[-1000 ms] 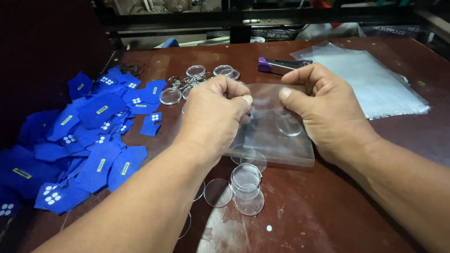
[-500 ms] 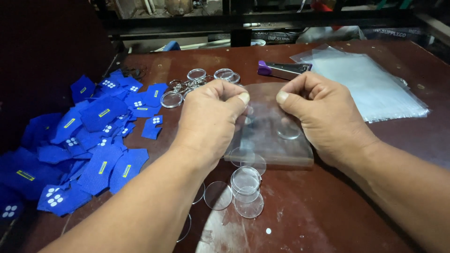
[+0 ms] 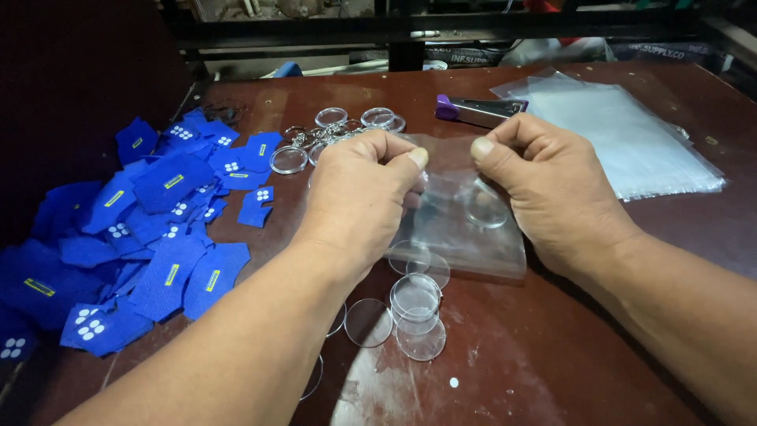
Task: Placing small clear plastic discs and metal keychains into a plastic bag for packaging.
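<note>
Both your left hand [image 3: 359,189] and right hand [image 3: 552,185] now pinch the clear plastic bag [image 3: 465,229] higher, its mouth between your fingertips.

— What carries everything here?
— A dark reddish-brown tabletop [image 3: 552,371], scuffed, with pale smears at the lower middle of the frame.
— And behind it?
— A black metal rail [image 3: 331,28] runs along the top. The upper left lies in deep shadow.
</note>
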